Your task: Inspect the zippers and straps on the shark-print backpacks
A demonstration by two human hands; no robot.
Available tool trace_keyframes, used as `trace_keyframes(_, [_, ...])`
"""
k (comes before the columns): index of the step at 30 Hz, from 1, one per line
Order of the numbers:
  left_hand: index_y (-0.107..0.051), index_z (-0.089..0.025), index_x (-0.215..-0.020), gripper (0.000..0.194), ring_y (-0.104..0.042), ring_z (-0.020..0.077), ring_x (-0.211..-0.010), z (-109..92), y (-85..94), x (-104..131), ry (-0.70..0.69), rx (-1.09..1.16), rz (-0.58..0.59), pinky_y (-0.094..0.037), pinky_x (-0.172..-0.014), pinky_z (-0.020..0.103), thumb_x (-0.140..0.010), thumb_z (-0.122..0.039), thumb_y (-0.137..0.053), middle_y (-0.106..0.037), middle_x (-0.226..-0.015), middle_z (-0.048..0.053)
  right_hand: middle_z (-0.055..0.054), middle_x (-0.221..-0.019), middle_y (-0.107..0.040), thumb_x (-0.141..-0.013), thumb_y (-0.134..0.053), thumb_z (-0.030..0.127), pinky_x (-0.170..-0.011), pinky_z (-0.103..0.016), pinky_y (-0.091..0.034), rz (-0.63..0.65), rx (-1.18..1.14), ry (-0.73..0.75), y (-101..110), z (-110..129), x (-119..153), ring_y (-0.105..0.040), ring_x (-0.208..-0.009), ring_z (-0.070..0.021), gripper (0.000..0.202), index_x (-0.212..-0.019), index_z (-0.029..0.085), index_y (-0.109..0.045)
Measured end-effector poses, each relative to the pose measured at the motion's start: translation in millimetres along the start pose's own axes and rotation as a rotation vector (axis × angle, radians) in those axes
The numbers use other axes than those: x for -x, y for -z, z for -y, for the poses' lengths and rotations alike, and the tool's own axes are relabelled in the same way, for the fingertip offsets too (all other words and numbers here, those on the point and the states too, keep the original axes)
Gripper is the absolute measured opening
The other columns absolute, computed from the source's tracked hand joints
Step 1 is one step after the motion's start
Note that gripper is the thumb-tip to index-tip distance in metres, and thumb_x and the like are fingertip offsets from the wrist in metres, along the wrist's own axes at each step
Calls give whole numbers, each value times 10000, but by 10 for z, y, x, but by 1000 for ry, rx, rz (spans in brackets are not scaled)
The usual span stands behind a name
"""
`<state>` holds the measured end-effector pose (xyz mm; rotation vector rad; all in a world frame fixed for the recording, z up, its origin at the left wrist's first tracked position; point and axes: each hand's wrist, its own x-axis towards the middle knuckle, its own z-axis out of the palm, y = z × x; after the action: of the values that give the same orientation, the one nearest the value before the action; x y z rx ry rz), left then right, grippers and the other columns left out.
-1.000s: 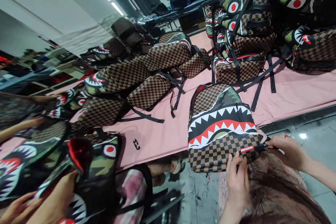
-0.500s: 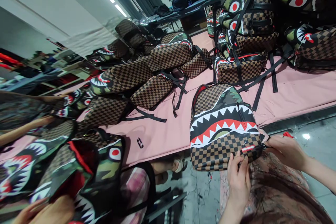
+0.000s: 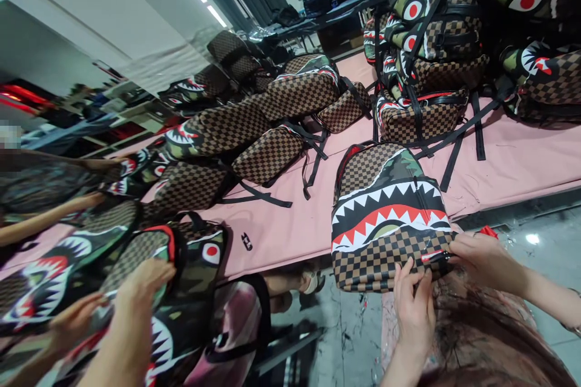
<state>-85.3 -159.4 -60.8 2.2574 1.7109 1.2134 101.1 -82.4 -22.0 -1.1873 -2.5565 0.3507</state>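
A backpack (image 3: 376, 217) with a brown-and-black check, a camo patch and a printed shark mouth leans at the pink table's front edge in front of me. The fingers of my left hand (image 3: 415, 308) are pressed together on its lower front edge; the thumb's grip is partly hidden. My right hand (image 3: 485, 260) is closed at the bag's lower right corner. From its fingertips a small dark tool (image 3: 439, 257), too small to identify, reaches across the little red label (image 3: 429, 257), partly covering it.
Similar backpacks are piled on the pink table (image 3: 281, 230), in a tall stack (image 3: 436, 66) at right and along the left. Loose black straps (image 3: 449, 163) lie across it. A small black tool (image 3: 246, 242) lies near the edge. At left, a co-worker's hands (image 3: 149, 281) handle another backpack.
My right hand has moved slightly left, bringing the dark tool over the label. My left hand stays on the bag's edge. The co-worker's hand has moved up over their backpack.
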Motion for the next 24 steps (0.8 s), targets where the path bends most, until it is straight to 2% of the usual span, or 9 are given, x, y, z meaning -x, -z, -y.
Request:
trace_keyframes(8, [-586, -211, -1026, 320, -554, 236, -1080, 21, -12, 47, 7, -4, 7, -412, -938, 550, -781, -32, -487, -598, -847, 35, -27, -686, -577, -866, -438, 192, -558, -269, -283, 28, 2, -31, -89, 101, -68, -505, -644, -163, 172, -718, 201, -525])
trace_keyframes(12, [-593, -214, -996, 268, -588, 193, -987, 43, 93, -41, 29, 95, 45, -437, -941, 462, -794, -68, -493, -611, -876, 34, -29, -709, -602, -892, -403, 253, -590, -256, -351, 17, -206, -52, -108, 57, -47, -539, -671, -161, 225, -727, 200, -547])
trace_keyframes(15, [-595, -207, -971, 212, -593, 164, -887, 97, 141, -252, 136, 104, 79, -493, -833, 350, -824, -114, -475, -617, -903, 45, -28, -795, -628, -874, -435, 349, -653, -252, -427, -131, -502, -254, -183, 1, 15, -578, -740, -163, 207, -814, 209, -576])
trace_keyframes(19, [-592, -182, -809, 64, -571, 206, -814, 184, 7, -594, 225, -51, 222, -501, -703, 359, -754, -214, -590, -594, -863, 60, -24, -763, -615, -830, -469, 447, -639, -252, -480, -376, -928, -617, -397, -67, 131, -596, -733, -169, 266, -807, 201, -568])
trace_keyframes(22, [-543, -181, -637, 93, -565, 203, -766, 199, -127, -753, 211, -46, 338, -494, -658, 347, -712, -158, -594, -584, -790, 49, -37, -769, -638, -775, -533, 517, -660, -281, -506, -470, -1146, -735, -590, -145, 204, -618, -773, -198, 326, -863, 206, -580])
trace_keyframes(24, [-524, -180, -611, 142, -566, 196, -759, 181, -146, -770, 210, 8, 343, -493, -652, 337, -742, -127, -533, -583, -780, 57, -55, -816, -660, -713, -600, 539, -680, -305, -518, -520, -1181, -774, -726, -219, 241, -627, -810, -220, 361, -868, 213, -595])
